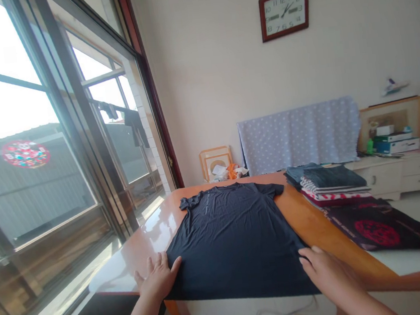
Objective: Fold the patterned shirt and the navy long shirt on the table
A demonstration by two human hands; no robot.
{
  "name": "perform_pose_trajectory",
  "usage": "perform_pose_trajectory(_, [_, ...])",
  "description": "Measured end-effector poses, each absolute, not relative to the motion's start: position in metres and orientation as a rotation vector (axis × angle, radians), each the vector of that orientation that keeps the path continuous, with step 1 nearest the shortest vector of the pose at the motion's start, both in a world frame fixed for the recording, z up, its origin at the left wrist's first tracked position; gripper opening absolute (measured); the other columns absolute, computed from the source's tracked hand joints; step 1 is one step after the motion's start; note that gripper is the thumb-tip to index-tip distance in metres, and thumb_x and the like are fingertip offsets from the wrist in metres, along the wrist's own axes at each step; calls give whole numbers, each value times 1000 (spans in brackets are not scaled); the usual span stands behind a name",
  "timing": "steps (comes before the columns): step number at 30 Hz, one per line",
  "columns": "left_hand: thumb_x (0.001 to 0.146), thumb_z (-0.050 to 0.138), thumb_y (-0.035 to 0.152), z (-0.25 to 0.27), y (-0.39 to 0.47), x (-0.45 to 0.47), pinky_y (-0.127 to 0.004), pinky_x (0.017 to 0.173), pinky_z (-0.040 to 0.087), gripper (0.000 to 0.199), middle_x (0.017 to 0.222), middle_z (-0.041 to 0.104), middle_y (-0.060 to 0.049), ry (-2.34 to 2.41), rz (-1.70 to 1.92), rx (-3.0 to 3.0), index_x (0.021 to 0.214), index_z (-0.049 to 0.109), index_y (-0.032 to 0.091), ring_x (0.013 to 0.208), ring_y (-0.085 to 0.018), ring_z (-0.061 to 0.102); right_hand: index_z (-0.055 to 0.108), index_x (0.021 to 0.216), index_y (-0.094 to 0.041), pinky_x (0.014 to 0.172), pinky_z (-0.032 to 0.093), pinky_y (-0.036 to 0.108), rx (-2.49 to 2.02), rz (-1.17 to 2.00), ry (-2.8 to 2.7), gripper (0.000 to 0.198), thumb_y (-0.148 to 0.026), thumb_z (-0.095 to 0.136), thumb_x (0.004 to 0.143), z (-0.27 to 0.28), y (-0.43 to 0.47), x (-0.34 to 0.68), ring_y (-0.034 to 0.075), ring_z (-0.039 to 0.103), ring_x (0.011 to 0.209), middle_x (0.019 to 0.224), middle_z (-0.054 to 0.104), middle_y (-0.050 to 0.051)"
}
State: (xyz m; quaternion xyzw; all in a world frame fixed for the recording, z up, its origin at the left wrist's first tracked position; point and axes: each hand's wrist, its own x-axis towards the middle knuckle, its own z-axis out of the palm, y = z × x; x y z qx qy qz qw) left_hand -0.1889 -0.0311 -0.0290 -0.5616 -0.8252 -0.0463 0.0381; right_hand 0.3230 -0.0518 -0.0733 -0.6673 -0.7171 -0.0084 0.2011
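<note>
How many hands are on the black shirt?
2. The left hand lies flat at the shirt's near left corner, the right hand at its near right corner.

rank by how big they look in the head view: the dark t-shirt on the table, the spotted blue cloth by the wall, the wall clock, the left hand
1. dark t-shirt
2. spotted blue cloth, though it lies farther off, so its true size is unsure
3. left hand and wall clock look about alike; the hand is far nearer the camera, so I won't rank them

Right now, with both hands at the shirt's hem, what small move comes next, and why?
Probably pinch the hem corners. The dark T-shirt lies spread flat on the table, the left hand and right hand rest open at its near edge, gripping nothing, so a fold likely needs a hold first.
</note>
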Motion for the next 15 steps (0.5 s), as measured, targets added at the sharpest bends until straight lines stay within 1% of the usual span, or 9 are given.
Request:
perform_pose_trajectory(3, [89,20,75,-27,-31,-182,-80,109,6,91,163,27,-19,-2501,-146,-1701,153,42,14,152,-44,14,69,114,-25,80,44,34,-1869,-23,-1987,31,-30,45,95,-68,-54,320,26,68,99,110,71,10])
perform_pose_trajectory(6, [93,21,67,-25,-36,-171,-76,113,7,83,165,23,-17,-2428,-126,-1740,155,37,14,154,-39,12,68,115,-26,80,44,34,-1862,-42,-1976,30,-28,46,95,-65,-55,317,26,68,99,109,72,10])
perform_pose_trajectory(8, [96,25,60,-24,-41,-165,-75,113,8,72,166,23,-14,-2386,-36,-1824,156,37,22,155,-36,12,68,115,-26,79,44,33,-1866,-48,-1975,30,-27,46,94,-63,-55,315,26,69,98,107,72,9])
perform_pose_trajectory(10, [97,33,52,-23,-46,-163,-76,112,8,59,166,25,-10,-2331,97,-1921,153,39,36,154,-35,15,68,114,-27,78,43,33,-1877,-40,-1971,29,-26,46,94,-60,-57,314,25,69,97,106,72,9])
perform_pose_trajectory(12, [96,39,45,-23,-50,-163,-79,109,7,54,166,26,-7,-2286,194,-1970,150,40,46,154,-37,17,67,114,-28,77,43,32,-1881,-21,-1950,29,-25,47,94,-58,-59,312,25,68,96,106,72,8])
perform_pose_trajectory(13, [95,41,44,-23,-51,-164,-79,109,6,54,166,26,-7,-2275,215,-1975,149,40,48,154,-37,16,67,114,-28,78,43,32,-1878,-19,-1933,29,-25,47,94,-56,-61,311,24,68,97,106,72,8])
perform_pose_trajectory(15, [94,44,45,-24,-51,-165,-79,109,6,56,166,26,-8,-2263,222,-1967,149,40,48,153,-38,16,67,114,-28,79,42,32,-1869,-37,-1904,29,-24,46,94,-55,-65,309,24,68,98,107,71,8])
